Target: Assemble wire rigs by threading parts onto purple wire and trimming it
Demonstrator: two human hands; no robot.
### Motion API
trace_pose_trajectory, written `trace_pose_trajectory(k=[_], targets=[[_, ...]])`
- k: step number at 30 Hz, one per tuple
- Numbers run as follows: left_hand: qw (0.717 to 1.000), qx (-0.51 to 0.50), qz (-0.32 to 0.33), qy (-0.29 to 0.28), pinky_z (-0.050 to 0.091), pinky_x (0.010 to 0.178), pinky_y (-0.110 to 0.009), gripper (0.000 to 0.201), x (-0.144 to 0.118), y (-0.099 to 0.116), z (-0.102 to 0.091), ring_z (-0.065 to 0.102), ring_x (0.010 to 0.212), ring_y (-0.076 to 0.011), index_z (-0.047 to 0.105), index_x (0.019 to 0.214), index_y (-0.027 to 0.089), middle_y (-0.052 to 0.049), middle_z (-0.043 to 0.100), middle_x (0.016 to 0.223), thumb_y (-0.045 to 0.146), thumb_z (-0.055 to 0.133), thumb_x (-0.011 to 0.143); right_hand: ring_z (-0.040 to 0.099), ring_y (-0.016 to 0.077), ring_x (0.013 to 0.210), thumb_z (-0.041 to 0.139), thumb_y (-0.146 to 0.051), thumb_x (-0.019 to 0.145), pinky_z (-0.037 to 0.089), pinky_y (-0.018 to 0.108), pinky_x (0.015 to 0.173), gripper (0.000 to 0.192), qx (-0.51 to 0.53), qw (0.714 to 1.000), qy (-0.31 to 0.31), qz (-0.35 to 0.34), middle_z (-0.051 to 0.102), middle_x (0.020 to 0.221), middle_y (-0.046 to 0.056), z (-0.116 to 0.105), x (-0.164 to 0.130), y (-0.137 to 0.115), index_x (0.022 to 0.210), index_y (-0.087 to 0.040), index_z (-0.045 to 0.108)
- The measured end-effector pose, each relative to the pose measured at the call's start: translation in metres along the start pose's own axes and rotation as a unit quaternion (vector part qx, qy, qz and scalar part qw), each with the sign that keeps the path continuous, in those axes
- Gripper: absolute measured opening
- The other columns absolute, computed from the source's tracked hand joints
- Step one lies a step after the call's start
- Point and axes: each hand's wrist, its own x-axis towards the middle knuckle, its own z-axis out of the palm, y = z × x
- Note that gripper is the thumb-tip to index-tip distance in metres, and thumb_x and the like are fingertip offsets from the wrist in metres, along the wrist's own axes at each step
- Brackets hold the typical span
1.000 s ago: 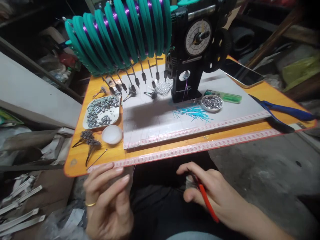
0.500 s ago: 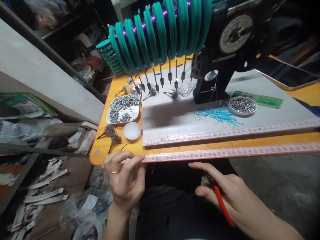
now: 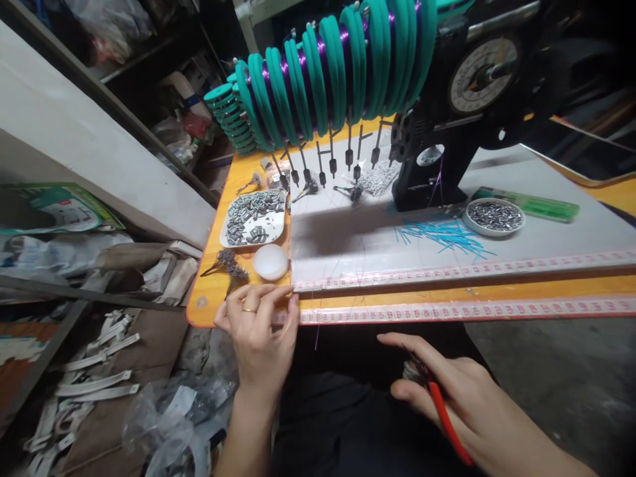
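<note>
The left hand (image 3: 258, 334) rests at the near edge of the orange table (image 3: 223, 281), its fingers (image 3: 275, 301) curled together and pinched at the edge, just in front of the white round lid (image 3: 270, 262); whether anything lies between the fingertips cannot be told; a gold ring (image 3: 248, 309) sits on one finger. The right hand (image 3: 447, 391) hovers below the table edge, well to the right of that lid, its fingers closed around the red-handled pliers (image 3: 444, 414), whose handle runs down along the palm while the tip is hidden under the forefinger. Just behind the lid stands a white tray of small metal sleeves (image 3: 253, 217); just left of the lid lie two dark bristly bundles (image 3: 229, 264). Right of the lid spreads a pale work mat (image 3: 422, 255) edged by a measuring tape (image 3: 447, 271), with a second tape (image 3: 447, 310) along the table's near edge. Far right of the lid on the mat lie loose turquoise tubes (image 3: 442, 235), a round dish of metal beads (image 3: 494, 216) and a green lighter (image 3: 534, 204). Behind the lid rises a black winding machine (image 3: 447, 119) carrying teal spools of purple line (image 3: 338, 66).
</note>
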Motion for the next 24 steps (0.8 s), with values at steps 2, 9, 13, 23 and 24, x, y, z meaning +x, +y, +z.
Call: trace_pose_trajectory(k=[2,9,13,23,24], targets=[[1.000,0.006,0.019,0.007,0.029,0.094,-0.045,0.017,0.002,-0.001,0.000,0.057,0.094,-0.0244,0.070,0.092,0.024,-0.001,0.072,0.085,0.015,0.074,0.078,0.055,0.0118,0.040,0.046,-0.047,0.098,0.042,0.022,0.043,0.035,-0.005,1.000,-0.001,0.003,0.055,0.052,-0.008,-0.001,0.000,0.000,0.124,-0.025,0.052],[0.996,-0.078,0.010,0.032,0.039,0.090,-0.047,0.019,0.001,0.007,-0.020,0.060,0.090,-0.0238,0.067,0.088,0.021,-0.005,0.072,0.090,0.009,0.075,0.074,0.061,0.0130,0.047,0.050,-0.045,0.096,0.048,0.023,0.049,0.034,0.024,0.999,-0.016,0.031,0.062,0.058,-0.004,-0.004,0.000,-0.008,0.119,-0.021,0.059],[0.989,-0.145,0.027,-0.004,0.041,0.086,-0.045,0.020,-0.007,0.033,-0.028,0.060,0.087,-0.0222,0.067,0.086,0.021,-0.003,0.072,0.083,0.007,0.075,0.074,0.058,0.0103,0.043,0.052,-0.048,0.094,0.046,0.019,0.043,0.037,0.173,0.978,-0.048,0.108,0.056,0.055,-0.005,-0.004,0.005,-0.021,0.118,-0.021,0.060],[0.984,-0.169,0.063,-0.005,0.034,0.086,-0.041,0.016,-0.016,0.054,-0.022,0.059,0.087,-0.0210,0.072,0.087,0.023,-0.002,0.073,0.082,0.010,0.073,0.079,0.038,0.0028,0.028,0.060,-0.052,0.089,0.029,0.010,0.028,0.036,0.407,0.897,-0.016,0.174,0.053,0.047,-0.007,-0.001,0.035,-0.035,0.096,-0.017,0.059],[0.983,-0.171,0.065,-0.009,0.034,0.086,-0.041,0.016,-0.017,0.052,-0.023,0.060,0.088,-0.0211,0.072,0.087,0.023,-0.002,0.073,0.082,0.009,0.073,0.080,0.038,0.0026,0.027,0.060,-0.052,0.089,0.028,0.009,0.028,0.036,0.416,0.893,-0.016,0.171,0.052,0.046,-0.007,0.000,0.035,-0.035,0.094,-0.016,0.058]])
